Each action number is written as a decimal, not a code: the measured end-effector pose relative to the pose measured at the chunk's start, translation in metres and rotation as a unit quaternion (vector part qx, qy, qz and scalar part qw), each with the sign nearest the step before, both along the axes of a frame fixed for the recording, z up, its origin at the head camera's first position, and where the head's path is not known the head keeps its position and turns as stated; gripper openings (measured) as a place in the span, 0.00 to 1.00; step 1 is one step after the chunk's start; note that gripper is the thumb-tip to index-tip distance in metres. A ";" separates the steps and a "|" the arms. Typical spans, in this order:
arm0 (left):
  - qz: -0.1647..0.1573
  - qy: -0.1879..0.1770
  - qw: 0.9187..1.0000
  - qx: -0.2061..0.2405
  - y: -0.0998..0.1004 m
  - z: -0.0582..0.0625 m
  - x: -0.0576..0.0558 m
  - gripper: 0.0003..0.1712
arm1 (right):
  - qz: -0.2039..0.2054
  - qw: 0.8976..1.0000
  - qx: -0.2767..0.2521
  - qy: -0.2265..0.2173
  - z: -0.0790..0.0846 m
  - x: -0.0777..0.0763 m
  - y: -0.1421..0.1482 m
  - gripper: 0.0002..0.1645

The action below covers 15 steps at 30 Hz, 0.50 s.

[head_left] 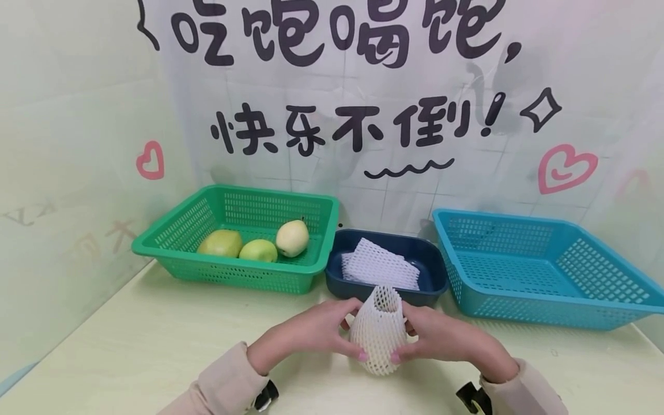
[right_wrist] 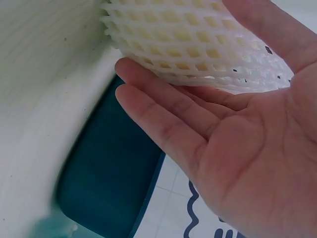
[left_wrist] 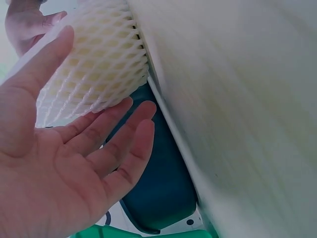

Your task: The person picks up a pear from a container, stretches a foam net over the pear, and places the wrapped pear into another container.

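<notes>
A white foam fruit net (head_left: 381,340) stands upright on the table in the middle, its narrow mouth upward. Pale yellow shows through its mesh in both wrist views, so a fruit seems to be inside, mostly covered. My left hand (head_left: 330,329) holds the net from the left, thumb in front and fingers behind. From the right, my right hand (head_left: 433,333) grips it the same way. In the left wrist view, the left thumb (left_wrist: 52,59) lies against the mesh (left_wrist: 99,54). The right fingers (right_wrist: 163,99) touch the underside of the net in the right wrist view.
At the back left, a green basket (head_left: 228,270) holds three yellow-green fruits, one a pear (head_left: 293,238). A dark blue tray (head_left: 337,279) behind the hands contains flat foam nets (head_left: 381,268). The blue basket (head_left: 560,308) stands at the back right, before a lettered wall sheet.
</notes>
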<state>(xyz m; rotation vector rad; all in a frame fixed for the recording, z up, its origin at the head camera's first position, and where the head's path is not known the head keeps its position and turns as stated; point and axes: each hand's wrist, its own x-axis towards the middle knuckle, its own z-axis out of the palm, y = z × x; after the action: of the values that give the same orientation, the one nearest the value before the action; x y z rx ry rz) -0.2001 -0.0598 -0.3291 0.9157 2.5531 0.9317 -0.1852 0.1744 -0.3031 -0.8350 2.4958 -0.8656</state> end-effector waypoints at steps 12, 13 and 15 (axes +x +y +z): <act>-0.005 0.004 1.000 -0.017 -0.001 -0.004 0.001 0.38 | 0.035 0.999 -0.010 0.014 -0.019 -0.004 -0.004 0.54; -0.005 0.005 1.000 -0.017 -0.001 -0.004 0.001 0.38 | 0.037 0.999 -0.016 0.013 -0.021 -0.004 -0.005 0.55; -0.005 0.001 1.000 -0.015 -0.001 -0.003 0.001 0.37 | 0.034 0.999 -0.021 0.016 -0.021 -0.005 -0.006 0.55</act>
<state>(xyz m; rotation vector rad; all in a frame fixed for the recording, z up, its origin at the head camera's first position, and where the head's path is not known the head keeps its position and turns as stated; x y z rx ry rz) -0.1992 -0.0613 -0.3326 0.9206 2.5537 0.8875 -0.1899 0.1684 -0.3246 -0.9503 2.4678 -0.8917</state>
